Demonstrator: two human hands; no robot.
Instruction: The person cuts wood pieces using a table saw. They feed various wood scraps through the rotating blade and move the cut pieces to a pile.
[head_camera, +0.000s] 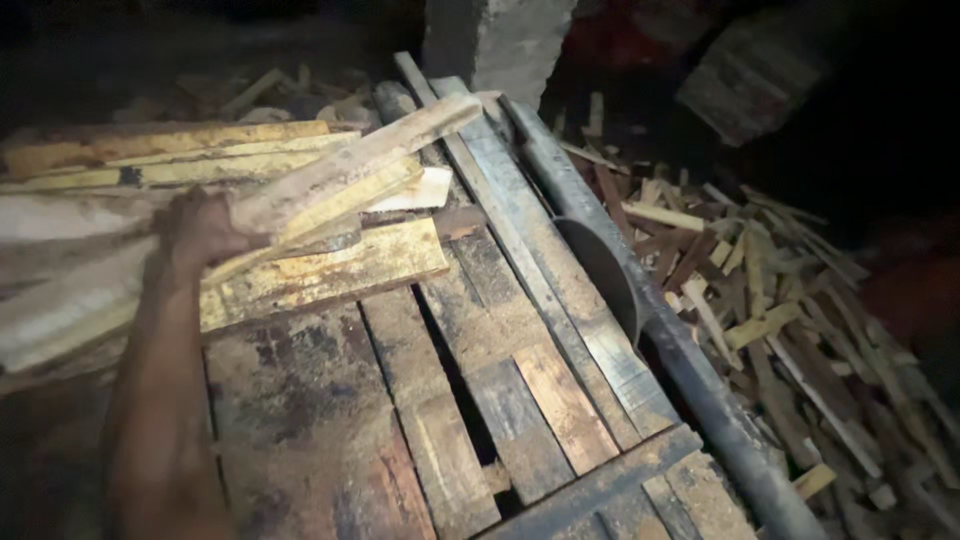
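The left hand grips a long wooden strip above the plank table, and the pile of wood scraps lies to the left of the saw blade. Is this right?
Not quite. The head view shows the pile of wood scraps right of the saw blade, not left. The left hand does grip the wooden strip above the plank table.

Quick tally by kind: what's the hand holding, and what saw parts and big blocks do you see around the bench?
Wood strips gripped in the left hand: 2
Circular saw blades: 1
Metal rails beside the blade: 1
Grey blocks at the back: 1
Total: 5
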